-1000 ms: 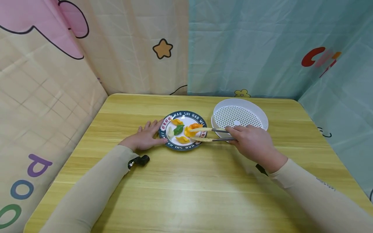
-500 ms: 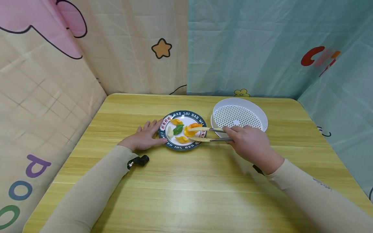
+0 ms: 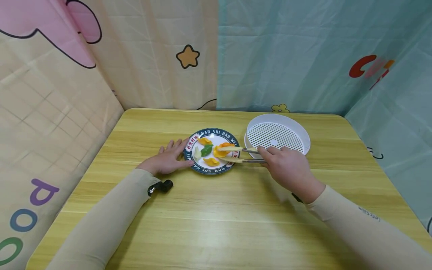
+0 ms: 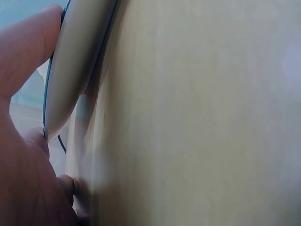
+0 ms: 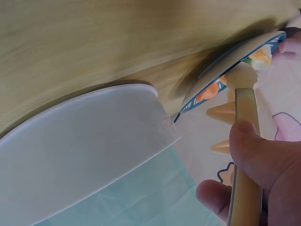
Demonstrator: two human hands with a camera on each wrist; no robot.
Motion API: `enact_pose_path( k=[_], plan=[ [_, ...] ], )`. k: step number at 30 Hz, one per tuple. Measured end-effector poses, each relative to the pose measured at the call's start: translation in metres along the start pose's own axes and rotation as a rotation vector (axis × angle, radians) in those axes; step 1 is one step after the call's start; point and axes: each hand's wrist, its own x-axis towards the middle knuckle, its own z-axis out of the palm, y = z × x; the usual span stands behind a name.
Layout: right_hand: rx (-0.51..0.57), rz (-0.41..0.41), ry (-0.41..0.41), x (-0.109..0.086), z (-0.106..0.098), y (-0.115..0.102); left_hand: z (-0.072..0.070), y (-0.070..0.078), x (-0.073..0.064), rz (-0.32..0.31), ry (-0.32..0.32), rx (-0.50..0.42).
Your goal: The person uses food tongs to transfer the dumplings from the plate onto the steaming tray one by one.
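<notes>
My left hand [image 3: 168,157] lies at the left edge of a round plate [image 3: 210,171] with a dark lettered rim. Its thumb touches the rim and its fingers are spread; in the left wrist view the thumb [image 4: 35,40] lies against the plate's edge [image 4: 77,61]. With my right hand [image 3: 287,165] I hold tongs [image 3: 251,161] with metal arms and pale tips. The tips are over the plate's right side, at a yellow dumpling-shaped piece [image 3: 217,152]. Near it lie an orange piece [image 3: 227,144], a green one [image 3: 206,150], a whitish one [image 3: 197,153] and further yellow ones [image 3: 211,162].
A white round steamer basket [image 3: 275,135] with a perforated bottom stands right of the plate, just behind my right hand. Its wall [image 5: 94,146] fills much of the right wrist view. The wooden table [image 3: 202,225] ends at printed curtains [image 3: 162,75] behind.
My right hand has shifted slightly left with the tongs, whose tips stay about the yellow piece. My left hand and the plate have hardly moved.
</notes>
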Motion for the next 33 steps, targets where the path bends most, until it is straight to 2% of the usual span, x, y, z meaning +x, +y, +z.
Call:
enact_pose_path(
  k=[5,12,22,33],
  plan=[
    [0.011,0.004,0.016,-0.0024,0.0018,0.0002,-0.0002,0.0,0.0002,-0.003,-0.002,-0.003],
    [0.039,0.033,-0.017,-0.0045,0.0014,0.0004,-0.0005,0.0017,-0.0005,-0.011,0.001,0.0],
    [0.059,0.067,-0.019,-0.0072,0.005,0.0014,0.0,0.0015,0.0,-0.011,0.003,0.006],
    [0.132,0.141,-0.107,-0.0093,0.0039,0.0071,-0.0001,0.0015,0.0013,-0.009,0.003,-0.004]
  ],
)
